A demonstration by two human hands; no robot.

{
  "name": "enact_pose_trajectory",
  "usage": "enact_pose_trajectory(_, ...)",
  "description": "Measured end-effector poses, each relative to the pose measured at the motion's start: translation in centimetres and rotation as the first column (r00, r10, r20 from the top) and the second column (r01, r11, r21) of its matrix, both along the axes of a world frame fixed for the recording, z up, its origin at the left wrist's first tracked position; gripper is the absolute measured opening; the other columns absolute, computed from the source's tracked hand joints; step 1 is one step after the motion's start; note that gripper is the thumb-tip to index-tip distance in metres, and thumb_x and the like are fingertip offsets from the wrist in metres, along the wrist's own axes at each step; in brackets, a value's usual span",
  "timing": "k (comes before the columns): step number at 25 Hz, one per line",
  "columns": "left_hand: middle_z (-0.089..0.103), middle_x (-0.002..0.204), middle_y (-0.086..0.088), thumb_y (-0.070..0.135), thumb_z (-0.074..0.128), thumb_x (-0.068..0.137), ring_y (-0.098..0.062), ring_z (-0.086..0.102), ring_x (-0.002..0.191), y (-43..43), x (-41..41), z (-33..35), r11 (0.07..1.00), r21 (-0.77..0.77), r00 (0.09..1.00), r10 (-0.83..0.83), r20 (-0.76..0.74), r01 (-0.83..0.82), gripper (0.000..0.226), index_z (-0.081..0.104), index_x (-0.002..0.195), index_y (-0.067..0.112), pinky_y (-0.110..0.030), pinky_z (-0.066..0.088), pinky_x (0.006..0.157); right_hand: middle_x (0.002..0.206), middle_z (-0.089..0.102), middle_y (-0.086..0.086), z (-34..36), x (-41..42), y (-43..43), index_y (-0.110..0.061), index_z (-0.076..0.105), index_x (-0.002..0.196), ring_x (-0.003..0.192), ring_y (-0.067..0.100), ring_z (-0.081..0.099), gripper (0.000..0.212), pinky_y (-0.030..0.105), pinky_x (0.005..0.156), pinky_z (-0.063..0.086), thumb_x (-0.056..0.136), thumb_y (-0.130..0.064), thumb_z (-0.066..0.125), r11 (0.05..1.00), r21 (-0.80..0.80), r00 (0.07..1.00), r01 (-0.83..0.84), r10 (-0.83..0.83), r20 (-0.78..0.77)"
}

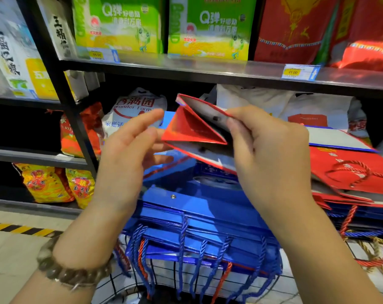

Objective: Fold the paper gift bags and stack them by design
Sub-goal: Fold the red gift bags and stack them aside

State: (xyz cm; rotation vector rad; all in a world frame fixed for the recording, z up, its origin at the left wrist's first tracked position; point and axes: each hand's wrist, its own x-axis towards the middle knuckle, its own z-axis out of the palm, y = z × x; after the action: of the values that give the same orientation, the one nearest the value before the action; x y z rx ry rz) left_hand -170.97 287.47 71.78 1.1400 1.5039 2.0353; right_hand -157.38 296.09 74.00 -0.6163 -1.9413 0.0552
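Pretty far along I'd say: flat blue bags piled below the hands, flat red bags off to the right. One red gift bag is in midair, half collapsed, right hand pinching its top edge, left hand fingers straight and loose by its corner. It needs flattening, then stacking.

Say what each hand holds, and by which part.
The right hand pinches the red gift bag at its rim, beside a handle hole; the left hand is open, gripping nothing.
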Motion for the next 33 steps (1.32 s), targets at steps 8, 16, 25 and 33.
enact_pose_trajectory(8, 0.056, 0.132, -0.001, 0.004, 0.046, 0.079, -0.009, 0.058, 0.11, 0.7, 2.0, 1.2, 0.833, 0.239, 0.848, -0.526, 0.061, 0.499, 0.058, 0.041, 0.136, 0.012, -0.016, 0.048, 0.08, 0.094, 0.069, 0.012, 1.0, -0.8, -0.8, -0.004, 0.063, 0.114, 0.082, 0.031, 0.065, 0.037, 0.039, 0.064, 0.051, 0.082, -0.021, 0.054, 0.982, 0.114, 0.984, -0.154, 0.141, 0.113)
enact_pose_trajectory(16, 0.024, 0.153, -0.003, 0.021, 0.068, 0.077, -0.005, 0.021, 0.14, 2.4, 3.8, 2.8, 0.984, 0.005, 0.717, -0.127, -0.685, 0.179, 0.08, 0.024, 0.144, 0.019, -0.02, 0.019, 0.114, 0.086, 0.064, 0.003, 3.7, -0.4, -0.3, -0.003, 0.062, 0.103, 0.078, 0.008, 0.058, 0.022, 0.027, 0.075, 0.049, 0.088, 0.0, 0.046, 0.794, -0.142, 0.579, -0.591, 0.294, -0.76)
enact_pose_trajectory(25, 0.039, 0.145, 0.004, 0.031, 0.071, 0.073, 0.007, 0.031, 0.128, 3.5, 1.2, -0.4, 0.87, -0.459, 0.595, -0.467, -0.654, 0.179, 0.064, 0.049, 0.133, 0.023, -0.004, 0.02, 0.105, 0.092, 0.059, -0.003, -2.4, 2.5, 0.8, -0.004, 0.052, 0.116, 0.084, 0.006, 0.058, 0.04, 0.016, 0.076, 0.046, 0.08, 0.012, 0.052, 0.613, -0.572, 0.663, -0.545, -0.102, -0.742)
enact_pose_trajectory(33, 0.063, 0.122, 0.006, 0.025, 0.068, 0.083, 0.005, 0.05, 0.109, 3.0, 0.7, 0.3, 0.752, -0.648, 0.456, -0.621, -0.637, 0.119, 0.027, 0.069, 0.109, 0.019, -0.013, 0.033, 0.097, 0.122, 0.049, -0.011, -3.4, 4.6, 2.7, -0.03, 0.066, 0.099, 0.115, -0.008, 0.039, 0.023, 0.008, 0.097, 0.023, 0.077, -0.029, 0.072, 0.861, -0.496, 0.883, -0.108, 0.312, 0.349)
